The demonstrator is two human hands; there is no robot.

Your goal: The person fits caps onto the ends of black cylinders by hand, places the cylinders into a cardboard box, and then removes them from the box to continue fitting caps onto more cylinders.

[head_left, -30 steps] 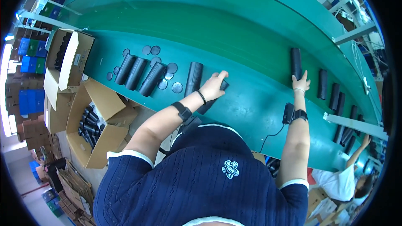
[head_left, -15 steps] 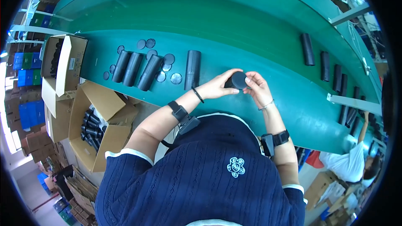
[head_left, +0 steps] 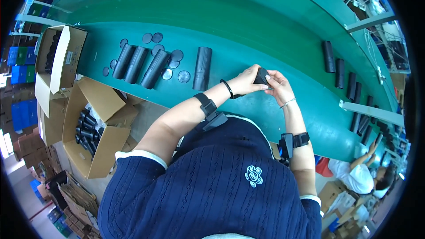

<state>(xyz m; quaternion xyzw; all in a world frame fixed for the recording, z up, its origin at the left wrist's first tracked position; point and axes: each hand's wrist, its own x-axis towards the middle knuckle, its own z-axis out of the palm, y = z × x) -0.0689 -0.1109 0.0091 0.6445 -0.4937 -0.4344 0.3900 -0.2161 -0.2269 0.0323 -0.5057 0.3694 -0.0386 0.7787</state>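
My left hand is wrapped round a black plastic tube, mostly hidden by the palm and wrist. At the tube's upper right end sits a black round cap. The fingers of my right hand pinch the cap's edge; whether it is fully seated I cannot tell. Left of my hands a ribbed black tube lies by itself on the green bench. Farther left are three similar tubes, with several loose black discs scattered around them.
An open carton of black parts stands below the bench's left end, beside another carton at bench height. More black tubes lie along the right side, near a metal bracket. A co-worker is at the far right.
My hands have moved slightly right and up with the tube. The tube has turned, so its cap now shows more edge-on. At the far right the co-worker's arms have shifted.
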